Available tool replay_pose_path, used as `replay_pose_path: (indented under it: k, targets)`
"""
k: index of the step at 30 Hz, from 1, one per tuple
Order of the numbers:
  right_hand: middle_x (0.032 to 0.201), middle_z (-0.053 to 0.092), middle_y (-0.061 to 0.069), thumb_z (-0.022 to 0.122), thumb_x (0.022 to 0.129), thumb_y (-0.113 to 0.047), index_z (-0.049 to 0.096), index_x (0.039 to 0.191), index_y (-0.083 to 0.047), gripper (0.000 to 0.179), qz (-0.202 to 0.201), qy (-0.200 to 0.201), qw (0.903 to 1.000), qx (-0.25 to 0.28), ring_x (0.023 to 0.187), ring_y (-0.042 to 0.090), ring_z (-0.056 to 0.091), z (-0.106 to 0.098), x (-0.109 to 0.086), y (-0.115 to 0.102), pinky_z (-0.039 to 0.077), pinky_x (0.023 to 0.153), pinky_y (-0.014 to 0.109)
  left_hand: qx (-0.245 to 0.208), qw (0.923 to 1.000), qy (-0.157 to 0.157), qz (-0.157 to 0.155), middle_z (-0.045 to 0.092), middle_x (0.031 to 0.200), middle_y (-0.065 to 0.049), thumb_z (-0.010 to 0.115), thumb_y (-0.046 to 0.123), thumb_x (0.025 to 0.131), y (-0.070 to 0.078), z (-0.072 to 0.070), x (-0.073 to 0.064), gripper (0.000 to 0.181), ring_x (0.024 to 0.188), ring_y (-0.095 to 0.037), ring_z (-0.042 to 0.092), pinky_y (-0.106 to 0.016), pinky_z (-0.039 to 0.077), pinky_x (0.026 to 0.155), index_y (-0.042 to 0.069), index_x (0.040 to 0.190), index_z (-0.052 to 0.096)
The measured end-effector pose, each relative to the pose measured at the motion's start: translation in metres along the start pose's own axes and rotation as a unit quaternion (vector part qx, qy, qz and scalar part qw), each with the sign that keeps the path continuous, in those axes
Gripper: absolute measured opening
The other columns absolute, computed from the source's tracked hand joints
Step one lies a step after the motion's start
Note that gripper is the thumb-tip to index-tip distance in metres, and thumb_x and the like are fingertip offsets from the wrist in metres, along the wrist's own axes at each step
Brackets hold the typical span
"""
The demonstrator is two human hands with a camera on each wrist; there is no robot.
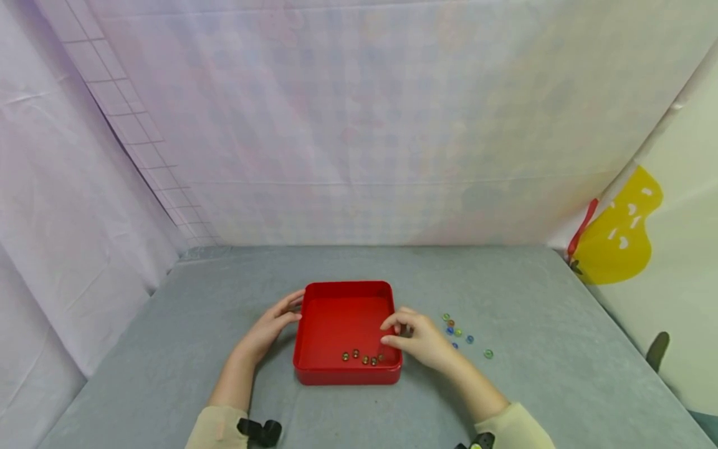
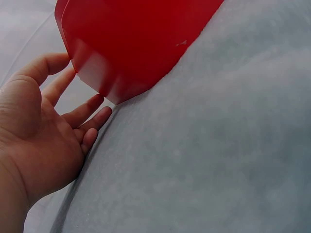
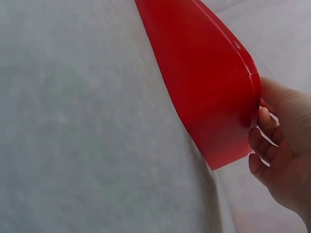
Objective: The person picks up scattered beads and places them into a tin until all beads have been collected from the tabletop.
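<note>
A square red tray (image 1: 348, 376) stands on the grey cloth, with several glass marbles (image 1: 356, 353) lying near its front wall inside. At its left side, my left hand (image 1: 268, 332) touches the outer wall (image 2: 121, 53) with outstretched fingertips. My right hand (image 1: 423, 340) reaches over the right rim, thumb and index finger apart above the tray floor, no marble showing between them. In the right wrist view, the right hand's other fingers (image 3: 262, 143) are bent close by the tray's outer wall (image 3: 214, 97); the thumb tip is hidden behind the rim.
Right of the tray lie several loose marbles, among them a green marble (image 1: 488, 353), a blue marble (image 1: 470, 339) and an orange marble (image 1: 451, 322). Grey cloth (image 1: 252, 268) covers the table. Pale curtains (image 1: 336, 125) hang behind and at both sides.
</note>
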State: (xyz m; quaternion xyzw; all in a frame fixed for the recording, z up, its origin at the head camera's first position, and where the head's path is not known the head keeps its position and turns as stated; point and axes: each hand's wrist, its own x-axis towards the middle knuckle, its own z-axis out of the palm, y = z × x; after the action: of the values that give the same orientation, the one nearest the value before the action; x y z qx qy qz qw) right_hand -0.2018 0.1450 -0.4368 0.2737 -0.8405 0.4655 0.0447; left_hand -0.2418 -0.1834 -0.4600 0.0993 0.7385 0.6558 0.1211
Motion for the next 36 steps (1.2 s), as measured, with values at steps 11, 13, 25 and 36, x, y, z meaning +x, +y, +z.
replay_pose_path:
  k: [11,13,25,36]
  targets:
    - [0.08,0.052,-0.004,0.074,0.086,-0.02,0.069,0.098,-0.009,0.016,-0.006,-0.038,0.9992,0.007,0.077,0.016,0.051,-0.009,0.0,0.011,0.042,0.066,0.028,0.007,1.0,0.0,0.003,0.035,0.148,-0.017,0.053,0.013,0.098,0.0,0.0,-0.002,0.053,0.135,-0.032,0.03,-0.058,0.018,0.107,0.012,0.149,0.036]
    - [0.081,0.053,-0.004,0.073,0.086,-0.021,0.07,0.099,-0.01,0.018,-0.002,-0.042,0.9991,0.01,0.077,0.016,0.051,-0.012,-0.001,0.01,0.043,0.067,0.029,0.005,1.0,-0.003,0.006,0.035,0.148,-0.018,0.053,0.013,0.098,0.001,0.0,-0.002,0.054,0.135,-0.032,0.03,-0.058,0.018,0.107,0.011,0.149,0.035]
    - [0.083,0.058,-0.005,0.074,0.085,-0.02,0.071,0.102,-0.01,0.02,0.018,-0.023,0.9996,-0.004,0.08,0.017,0.052,-0.028,-0.002,0.009,0.043,0.071,0.032,0.012,0.9998,-0.005,0.015,0.034,0.148,-0.02,0.051,0.011,0.098,-0.001,-0.002,-0.001,0.054,0.136,-0.034,0.028,-0.058,0.019,0.107,0.009,0.149,0.033]
    - [0.083,0.059,-0.005,0.075,0.082,-0.009,0.07,0.101,-0.008,0.019,-0.005,0.011,0.9999,-0.004,0.078,0.016,0.051,-0.042,-0.003,0.012,0.042,0.07,0.033,-0.003,1.0,-0.002,0.006,0.035,0.148,-0.017,0.054,0.011,0.097,0.0,0.0,-0.002,0.053,0.137,-0.03,0.027,-0.055,0.017,0.108,0.012,0.148,0.038]
